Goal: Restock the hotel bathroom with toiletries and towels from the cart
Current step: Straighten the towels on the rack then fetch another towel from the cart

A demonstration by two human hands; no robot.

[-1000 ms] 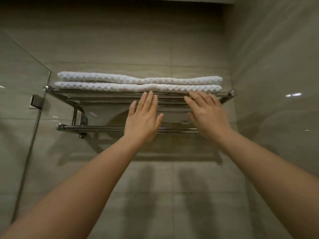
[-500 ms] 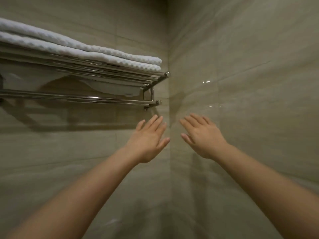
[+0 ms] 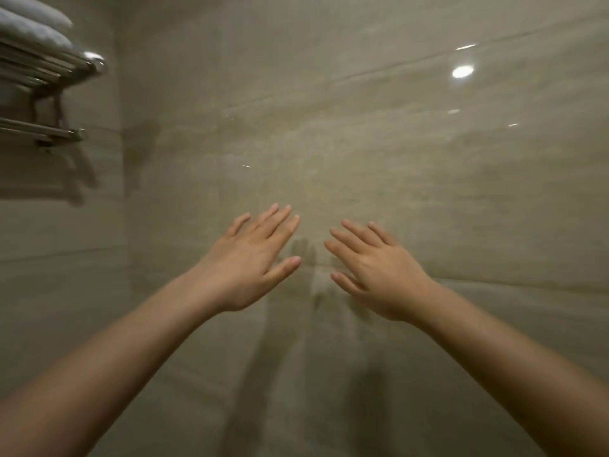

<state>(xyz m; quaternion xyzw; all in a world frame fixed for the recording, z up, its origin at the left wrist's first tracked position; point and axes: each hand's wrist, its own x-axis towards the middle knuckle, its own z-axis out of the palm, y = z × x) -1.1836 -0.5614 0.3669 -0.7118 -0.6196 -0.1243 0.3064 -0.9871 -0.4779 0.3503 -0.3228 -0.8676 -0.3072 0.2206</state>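
Note:
Two folded white towels (image 3: 33,26) lie stacked on a chrome wall rack (image 3: 56,69) at the top left corner of the view, mostly cut off by the frame. My left hand (image 3: 250,262) and my right hand (image 3: 375,268) hover side by side in front of the beige tiled wall, well right of and below the rack. Both hands have straight, spread fingers and hold nothing. The cart and toiletries are out of sight.
A glossy beige tiled wall (image 3: 362,143) fills the view, with lamp reflections at the upper right. The room corner (image 3: 120,159) runs down the left. A lower chrome rail (image 3: 43,131) sticks out under the rack shelf.
My hands have come off the rack and dropped away from it. My view has swung right, so the rack and towels slid to the far left edge.

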